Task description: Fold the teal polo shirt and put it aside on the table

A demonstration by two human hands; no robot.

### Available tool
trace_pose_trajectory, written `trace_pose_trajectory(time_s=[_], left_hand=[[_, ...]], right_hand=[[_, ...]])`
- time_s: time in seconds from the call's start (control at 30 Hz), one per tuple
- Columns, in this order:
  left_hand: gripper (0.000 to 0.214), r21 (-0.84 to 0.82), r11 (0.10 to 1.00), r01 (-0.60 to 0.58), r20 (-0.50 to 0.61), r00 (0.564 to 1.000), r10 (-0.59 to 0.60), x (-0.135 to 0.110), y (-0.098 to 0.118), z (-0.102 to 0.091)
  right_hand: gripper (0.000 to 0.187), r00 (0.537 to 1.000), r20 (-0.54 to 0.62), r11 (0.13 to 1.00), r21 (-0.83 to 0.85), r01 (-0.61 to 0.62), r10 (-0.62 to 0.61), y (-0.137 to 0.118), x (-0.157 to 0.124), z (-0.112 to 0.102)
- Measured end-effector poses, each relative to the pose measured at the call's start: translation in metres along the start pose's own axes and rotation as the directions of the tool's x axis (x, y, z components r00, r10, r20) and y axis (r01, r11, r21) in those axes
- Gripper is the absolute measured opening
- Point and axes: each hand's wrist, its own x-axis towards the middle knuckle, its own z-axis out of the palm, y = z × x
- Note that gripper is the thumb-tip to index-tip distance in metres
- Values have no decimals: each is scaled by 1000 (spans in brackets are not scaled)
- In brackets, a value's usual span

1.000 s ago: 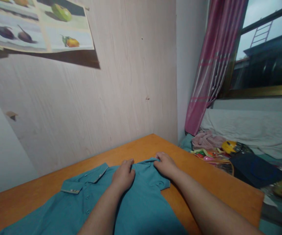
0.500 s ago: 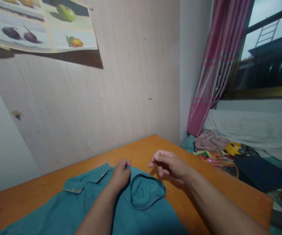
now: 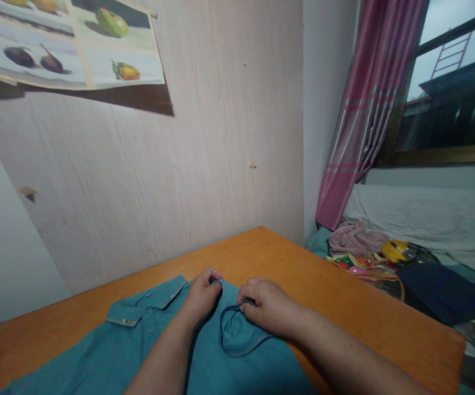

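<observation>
Orange tabletop [image 3: 237, 247], teal collared shirt [image 3: 126, 351] on it — front up, one sleeve [image 3: 241, 329] folded inward

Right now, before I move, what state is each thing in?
Shirt: lying front up on the table.
Collar: folded down.
Sleeve: folded in over the shirt, opening exposed.
Left hand: closed on the shirt near its shoulder.
Right hand: pinching the sleeve opening's edge.
Curtain: gathered, hanging beside the window.
Pink cloth: crumpled.

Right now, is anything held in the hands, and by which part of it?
The teal shirt: the left hand pinches it at the shoulder, the right hand grips the dark rim of its sleeve.
</observation>
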Motion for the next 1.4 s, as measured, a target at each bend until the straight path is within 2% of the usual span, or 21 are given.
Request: trace_pose_trajectory(time_s=[0.07,0.1,0.17,0.2,0.27,0.33,0.4,0.5,0.53,0.6,0.67,0.73,0.83,0.9,0.97,1.07,1.17,1.23,1.27,1.33,1.4], left_hand=[[11,-24,999,38,-3,999,-38,-1,0,-1],[9,-36,998,57,-6,998,-58,-1,-1,-1],[7,-59,994,97,-19,995,-98,-2,0,-2],[7,-70,991,115,-29,993,-118,-2,1,-2],[8,-91,984,151,-45,987,-156,-2,2,-3],[8,-112,978,177,-53,982,-184,-3,5,-4],[10,-129,974,185,-55,980,-193,-4,7,-4],[12,-149,974,170,-59,982,-180,-5,10,-3],[12,-155,974,163,-59,983,-174,-5,11,-3],[12,-162,975,150,-61,985,-161,-5,14,-3],[12,-164,976,140,-66,986,-152,-5,16,-4],[13,-166,977,132,-74,987,-145,-5,18,-5],[12,-172,978,120,-82,987,-136,-3,21,-7],[11,-177,978,111,-87,988,-128,-2,22,-7],[11,-183,978,102,-91,989,-120,-2,22,-8],[14,-200,975,93,-102,988,-115,-1,22,-8],[21,-221,971,87,-115,987,-115,0,20,-8],[26,-232,969,82,-120,986,-112,2,20,-9],[28,-236,969,79,-124,986,-111,2,19,-9],[29,-240,968,74,-137,985,-109,3,18,-9],[28,-240,968,77,-151,982,-115,4,17,-9]], right_hand=[[8,982,-142,978,181,-101,127,6,4,-2],[5,949,-221,942,299,-154,225,10,6,-4],[11,842,-324,821,529,-217,431,19,9,-11],[13,792,-337,752,622,-218,508,23,9,-15],[16,737,-305,617,763,-190,604,29,9,-21],[17,726,-258,512,846,-149,637,30,7,-25],[17,732,-232,470,873,-134,640,30,6,-25],[11,768,-165,498,838,-221,619,29,6,-22],[15,784,-133,511,821,-255,606,29,6,-21],[33,819,-96,547,787,-285,566,30,6,-18],[50,850,-110,628,724,-287,515,33,6,-16],[60,874,-142,750,588,-303,465,38,6,-15],[62,915,-201,920,259,-294,349,45,4,-13],[64,948,-213,971,78,-225,236,48,3,-13],[71,974,-184,991,2,-135,133,47,2,-13],[72,992,-119,999,-15,-52,50,40,1,-14],[43,995,-88,997,-57,-50,45,32,2,-15],[23,990,-133,998,-49,-51,44,29,4,-18],[17,981,-185,998,2,-57,56,28,5,-20],[12,940,-311,974,214,-78,143,29,7,-25],[9,862,-396,875,473,-104,316,33,9,-31]])
